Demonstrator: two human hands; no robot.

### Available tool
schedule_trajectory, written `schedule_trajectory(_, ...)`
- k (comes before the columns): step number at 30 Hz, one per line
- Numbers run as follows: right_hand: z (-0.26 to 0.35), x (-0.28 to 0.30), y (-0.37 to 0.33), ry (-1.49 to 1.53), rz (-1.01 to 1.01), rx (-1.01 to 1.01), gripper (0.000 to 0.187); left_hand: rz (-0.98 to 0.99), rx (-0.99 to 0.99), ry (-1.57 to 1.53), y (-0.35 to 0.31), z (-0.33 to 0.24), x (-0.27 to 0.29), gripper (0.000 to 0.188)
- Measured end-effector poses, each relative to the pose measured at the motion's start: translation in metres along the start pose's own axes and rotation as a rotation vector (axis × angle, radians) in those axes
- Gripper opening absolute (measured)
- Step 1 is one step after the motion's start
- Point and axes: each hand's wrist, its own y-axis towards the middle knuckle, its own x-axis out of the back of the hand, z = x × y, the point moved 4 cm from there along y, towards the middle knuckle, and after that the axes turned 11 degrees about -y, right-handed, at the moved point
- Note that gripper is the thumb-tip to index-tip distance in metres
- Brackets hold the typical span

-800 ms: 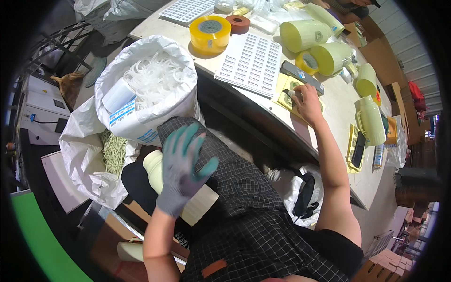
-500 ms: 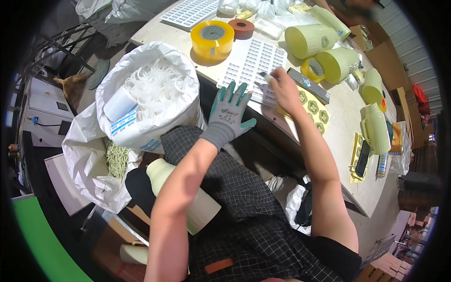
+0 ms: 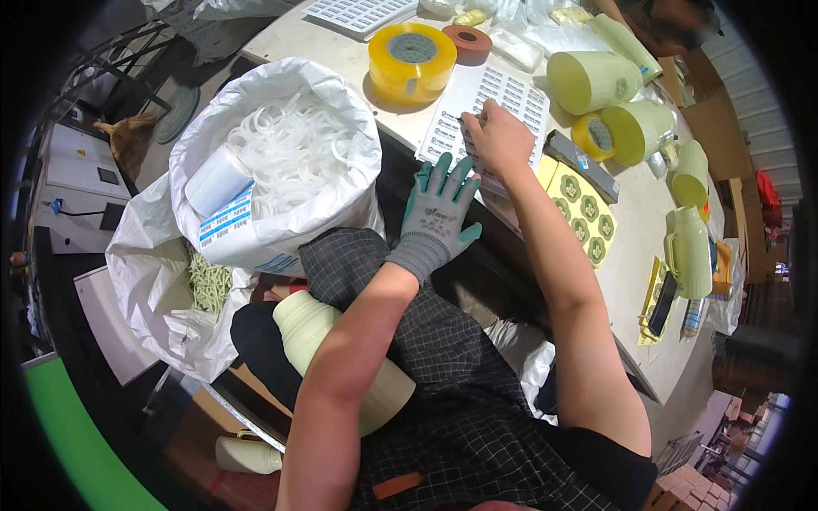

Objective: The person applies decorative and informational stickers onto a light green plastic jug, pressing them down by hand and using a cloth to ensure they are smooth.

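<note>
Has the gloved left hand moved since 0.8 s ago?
Yes. The gloved left hand has gone from over the lap up to the table edge, fingers at the white label sheet, beside the bare right hand.

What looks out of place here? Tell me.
A pale green bottle lies tilted on the person's lap instead of on the table. The label sheet under the right hand overhangs the table's edge.

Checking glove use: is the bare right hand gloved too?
No, the right hand is bare on the white label sheet; only the left hand wears a glove.
</note>
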Motion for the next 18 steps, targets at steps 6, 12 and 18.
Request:
schedule_trajectory(6, 0.005, 0.008, 0.003, 0.219, 0.075, 0.033, 0.058, 0.078, 0.034, 0.004, 0.004, -0.008, 0.017, 0.082)
schedule_trajectory(12, 0.078, 0.017, -0.099, 0.893, 0.535, 0.243, 0.046, 0.447, 0.114, -0.208, -0.061, -0.051, 0.079, 0.053)
schedule_trajectory(18, 0.127, 0.020, -0.200, 0.932, 0.926, 0.487, 0.046, -0.666, 0.260, -0.166, -0.272, -0.053, 0.133, 0.040)
